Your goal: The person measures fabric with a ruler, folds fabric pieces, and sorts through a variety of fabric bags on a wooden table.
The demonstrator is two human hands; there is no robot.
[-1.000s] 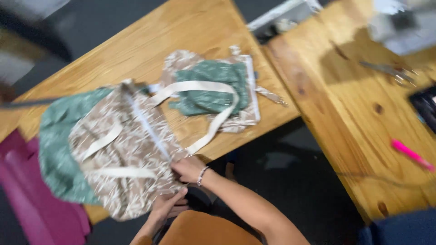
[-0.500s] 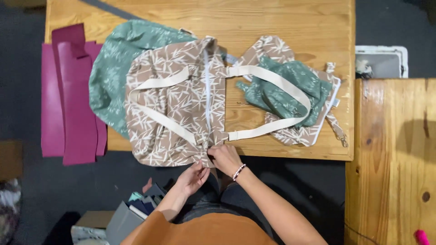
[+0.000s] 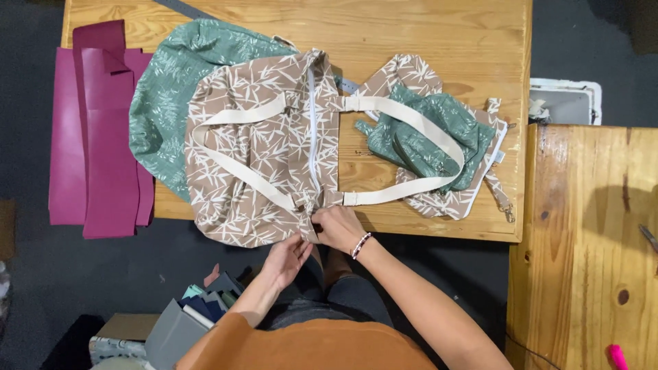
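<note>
Bag [image 3: 260, 157]: laid flat on the table [image 3: 439, 27], near edge overhanging.
Right hand [image 3: 337, 228]: fingers pinched on the bag's near zipper end.
Left hand [image 3: 288, 257]: fingers together, touching the bag's hem from below.

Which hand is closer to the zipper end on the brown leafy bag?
The right hand. Its fingers pinch the brown bag at the near end of the white zipper. The left hand sits lower, just under the bag's edge, so probably it is less ready to pull there.
</note>
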